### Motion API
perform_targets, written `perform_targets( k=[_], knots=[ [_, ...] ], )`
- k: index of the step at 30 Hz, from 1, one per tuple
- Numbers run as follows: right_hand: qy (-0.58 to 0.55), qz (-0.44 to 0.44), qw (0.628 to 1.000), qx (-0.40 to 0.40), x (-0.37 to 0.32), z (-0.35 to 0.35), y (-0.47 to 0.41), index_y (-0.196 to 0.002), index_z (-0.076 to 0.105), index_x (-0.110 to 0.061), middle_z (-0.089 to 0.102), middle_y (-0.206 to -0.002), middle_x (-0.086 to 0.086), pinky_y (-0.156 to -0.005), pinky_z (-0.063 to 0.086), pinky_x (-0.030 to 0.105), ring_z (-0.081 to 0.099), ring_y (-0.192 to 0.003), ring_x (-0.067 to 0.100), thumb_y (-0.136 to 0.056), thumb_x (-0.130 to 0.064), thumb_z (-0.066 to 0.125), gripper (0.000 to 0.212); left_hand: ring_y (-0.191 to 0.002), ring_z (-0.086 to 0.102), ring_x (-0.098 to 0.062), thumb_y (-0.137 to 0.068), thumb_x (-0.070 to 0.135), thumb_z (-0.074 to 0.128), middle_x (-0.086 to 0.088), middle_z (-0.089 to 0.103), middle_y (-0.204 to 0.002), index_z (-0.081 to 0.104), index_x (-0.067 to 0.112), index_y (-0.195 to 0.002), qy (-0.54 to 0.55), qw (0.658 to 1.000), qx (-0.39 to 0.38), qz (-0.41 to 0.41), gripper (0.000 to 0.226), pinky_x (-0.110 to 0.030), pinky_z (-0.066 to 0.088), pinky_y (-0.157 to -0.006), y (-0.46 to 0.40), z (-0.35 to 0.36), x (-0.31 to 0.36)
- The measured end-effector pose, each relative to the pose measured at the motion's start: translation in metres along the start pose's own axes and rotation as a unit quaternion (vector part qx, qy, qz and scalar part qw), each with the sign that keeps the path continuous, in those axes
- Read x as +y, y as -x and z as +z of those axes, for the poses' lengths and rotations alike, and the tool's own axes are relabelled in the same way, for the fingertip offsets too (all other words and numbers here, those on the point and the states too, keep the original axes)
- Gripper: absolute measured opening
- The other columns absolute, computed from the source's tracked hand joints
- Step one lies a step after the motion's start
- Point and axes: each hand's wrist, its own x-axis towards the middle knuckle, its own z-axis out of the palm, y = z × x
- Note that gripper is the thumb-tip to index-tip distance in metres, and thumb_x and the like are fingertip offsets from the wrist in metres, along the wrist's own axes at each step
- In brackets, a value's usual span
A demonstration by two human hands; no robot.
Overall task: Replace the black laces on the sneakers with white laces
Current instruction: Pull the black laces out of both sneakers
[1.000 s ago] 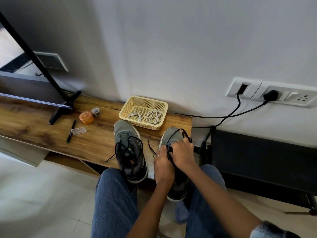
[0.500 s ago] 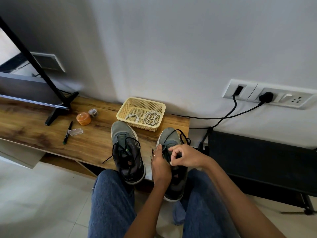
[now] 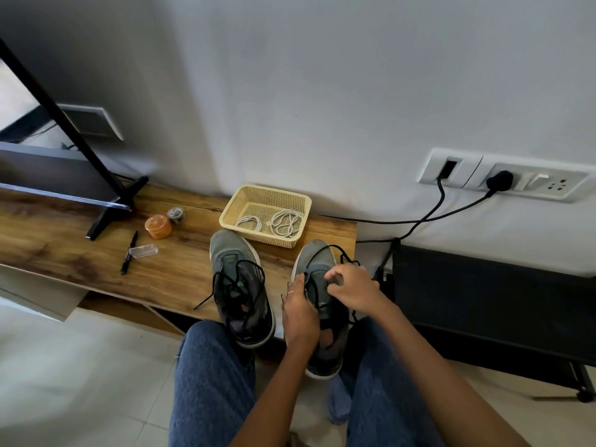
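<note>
The right hand (image 3: 353,290) has its grip curled over the upper eyelets of the right sneaker (image 3: 322,304), fingertips pinching what looks to be the black lace (image 3: 335,253), though the exact strand under the fingers is hidden. The left hand (image 3: 300,312) grasps the same shoe along its inner side, fingers wrapped against the upper to steady it. By the look of it, the step in hand is unthreading the black lace from this shoe: a slack loop of it arcs over the toe, just beyond the right hand. The next move likely calls for drawing the lace clear eyelet by eyelet while the left hand keeps the shoe from sliding off the bench (image 3: 80,253) edge, where its heel overhangs. The left sneaker (image 3: 240,285) stands just beside, its own black lace loosened but not removed. The white laces (image 3: 285,223) lie coiled in the yellow basket (image 3: 264,196), on the bench just past both toes, untouched, within reach of either hand.
</note>
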Motion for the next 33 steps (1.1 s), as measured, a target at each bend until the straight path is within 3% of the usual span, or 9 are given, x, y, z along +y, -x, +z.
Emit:
perform_targets(
  k=[5,7,12,19,25,28,30,33],
  knots=[
    [0.184,-0.021,0.980,0.072,-0.026,0.028,-0.012,-0.112,0.065,-0.023,0.053,-0.119,0.001,-0.091,0.031,0.043,0.033,-0.124,0.027,-0.091,-0.040,0.053,0.029,-0.126,0.047,-0.029,-0.098,0.003,0.036,-0.014,0.052,-0.137,0.039,0.016,-0.145,0.019,1.000,-0.010,0.014,0.049,-0.041,0.040,-0.102,-0.003,-0.006,-0.005],
    [0.250,-0.023,0.965,0.075,-0.030,0.039,-0.019,-0.108,0.066,-0.021,0.051,-0.118,0.002,-0.090,0.032,0.044,0.033,-0.123,0.028,-0.093,-0.035,0.052,0.026,-0.127,0.048,-0.026,-0.099,0.008,0.037,-0.011,0.051,-0.138,0.040,0.015,-0.144,0.037,0.999,-0.012,0.020,0.046,-0.040,0.041,-0.103,-0.004,-0.006,-0.007],
    [0.265,0.004,0.958,0.112,-0.031,0.055,-0.028,-0.103,0.066,-0.018,0.056,-0.113,0.003,-0.093,0.032,0.045,0.035,-0.122,0.027,-0.095,-0.025,0.048,0.021,-0.128,0.047,-0.018,-0.100,0.009,0.038,-0.006,0.049,-0.142,0.042,0.014,-0.143,0.060,0.998,-0.009,0.026,0.043,-0.033,0.039,-0.106,-0.004,-0.005,-0.009],
    [0.247,0.022,0.958,0.145,-0.030,0.051,-0.028,-0.093,0.063,-0.018,0.065,-0.098,0.001,-0.089,0.034,0.040,0.044,-0.115,0.022,-0.095,-0.015,0.045,0.018,-0.131,0.044,-0.019,-0.101,0.012,0.037,-0.004,0.047,-0.143,0.040,0.017,-0.144,0.060,0.998,-0.020,0.029,0.044,-0.038,0.037,-0.108,-0.005,-0.002,-0.011],
    [0.231,0.036,0.964,0.126,-0.032,0.046,-0.032,-0.090,0.064,-0.016,0.065,-0.100,0.003,-0.090,0.033,0.038,0.043,-0.115,0.023,-0.095,-0.022,0.049,0.017,-0.132,0.041,-0.022,-0.099,0.007,0.036,-0.007,0.046,-0.143,0.037,0.017,-0.146,0.045,0.999,-0.007,0.020,0.048,-0.039,0.036,-0.109,-0.005,-0.002,-0.010],
    [0.160,0.034,0.982,0.094,-0.027,0.041,-0.033,-0.084,0.065,-0.012,0.066,-0.098,0.008,-0.088,0.043,0.037,0.052,-0.108,0.024,-0.089,-0.021,0.056,0.014,-0.133,0.041,-0.026,-0.096,-0.001,0.037,-0.010,0.046,-0.144,0.038,0.016,-0.145,0.038,0.999,0.008,0.019,0.052,-0.042,0.035,-0.109,-0.006,-0.001,-0.010],
    [0.093,0.004,0.994,0.053,-0.019,0.035,-0.032,-0.076,0.066,-0.005,0.069,-0.086,0.012,-0.078,0.053,0.038,0.062,-0.092,0.027,-0.082,-0.013,0.060,0.012,-0.131,0.044,-0.028,-0.095,-0.003,0.037,-0.012,0.048,-0.142,0.038,0.017,-0.145,0.036,0.999,0.016,0.007,0.054,-0.042,0.037,-0.107,-0.006,0.000,-0.009],
    [-0.011,-0.057,0.998,-0.040,-0.011,0.018,-0.020,-0.066,0.063,-0.006,0.067,-0.075,0.007,-0.070,0.052,0.037,0.064,-0.074,0.021,-0.079,-0.004,0.060,0.013,-0.120,0.051,-0.028,-0.094,-0.002,0.037,-0.013,0.051,-0.135,0.036,0.022,-0.147,0.045,0.998,0.024,-0.026,0.058,-0.037,0.044,-0.098,-0.005,0.000,-0.008]
  ],
)
